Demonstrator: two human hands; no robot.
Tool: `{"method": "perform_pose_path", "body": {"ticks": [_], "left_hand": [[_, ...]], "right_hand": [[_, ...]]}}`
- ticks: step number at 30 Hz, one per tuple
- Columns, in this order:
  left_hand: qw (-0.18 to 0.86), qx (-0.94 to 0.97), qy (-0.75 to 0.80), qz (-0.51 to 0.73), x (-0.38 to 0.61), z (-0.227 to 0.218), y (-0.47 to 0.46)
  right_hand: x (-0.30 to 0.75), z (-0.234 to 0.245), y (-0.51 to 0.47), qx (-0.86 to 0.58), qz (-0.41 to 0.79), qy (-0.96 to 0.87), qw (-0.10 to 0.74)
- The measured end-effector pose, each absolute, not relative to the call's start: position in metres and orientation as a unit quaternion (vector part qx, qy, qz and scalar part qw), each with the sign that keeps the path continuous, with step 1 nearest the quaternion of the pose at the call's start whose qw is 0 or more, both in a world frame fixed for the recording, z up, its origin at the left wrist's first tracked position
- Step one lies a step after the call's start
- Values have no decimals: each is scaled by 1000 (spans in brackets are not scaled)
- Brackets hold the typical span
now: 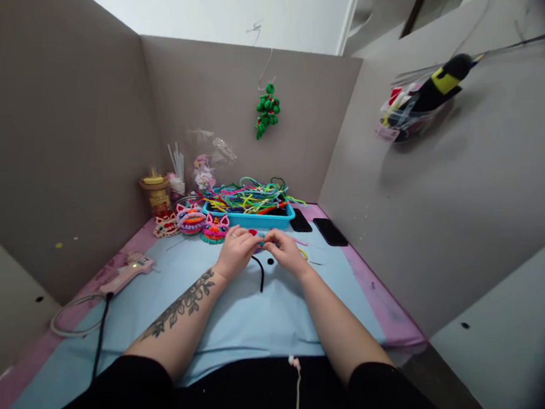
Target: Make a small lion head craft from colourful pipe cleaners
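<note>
My left hand (237, 247) and my right hand (284, 249) meet over the light blue mat (243, 316), fingers pinched together on a small red and pink pipe-cleaner piece (256, 235). A black pipe cleaner (259, 271) hangs down from between my hands and curves onto the mat. Just beyond my hands stands a blue tray (252, 218) heaped with coloured pipe cleaners. Left of it sit finished pipe-cleaner animal heads (203, 224).
A pink glue gun (126, 273) with its cable lies at the left on the mat. Two black phones (330, 231) lie right of the tray. A yellow-lidded cup (155, 192) stands at the back left. Grey partition walls enclose the desk; a green ornament (266, 111) hangs at the back.
</note>
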State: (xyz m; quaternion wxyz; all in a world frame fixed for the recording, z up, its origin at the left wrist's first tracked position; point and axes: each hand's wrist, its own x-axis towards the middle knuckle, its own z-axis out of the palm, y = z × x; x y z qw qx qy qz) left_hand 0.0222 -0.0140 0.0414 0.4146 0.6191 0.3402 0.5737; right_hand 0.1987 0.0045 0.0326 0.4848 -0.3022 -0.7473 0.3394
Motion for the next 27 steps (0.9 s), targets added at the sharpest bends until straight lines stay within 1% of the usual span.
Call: {"method": "perform_pose_path", "body": {"ticks": [3,6,10,13,16,17,19,21,23,25,27], "left_hand": [[353,629,357,594,15,40,-9],[288,655,367,594,7,40,-7],[245,682,376,578,1,38,-4],[245,688,385,564,-1,37,-4],[244,673,386,581,-1,38,-5],[226,677,387,584,0,38,-6],[151,708,397,565,0,39,-7],[51,750,407,520,2,39,-7],[-27,775,408,482,3,39,-8],[-67,784,404,467,3,38,-8],[-86,788,401,458,4,37,-8]], "right_hand": [[197,32,7,-305,403,-696,511],[197,31,10,-333,430,-666,511],[199,26,16,-396,387,-646,526],[201,23,19,-422,333,-655,531],[200,23,17,-404,345,-650,544],[198,24,16,-392,359,-648,546],[193,24,12,-378,363,-653,547],[188,23,10,-389,334,-662,546],[184,21,10,-415,303,-664,544],[183,17,11,-436,290,-660,539],[184,14,15,-446,290,-661,530]]}}
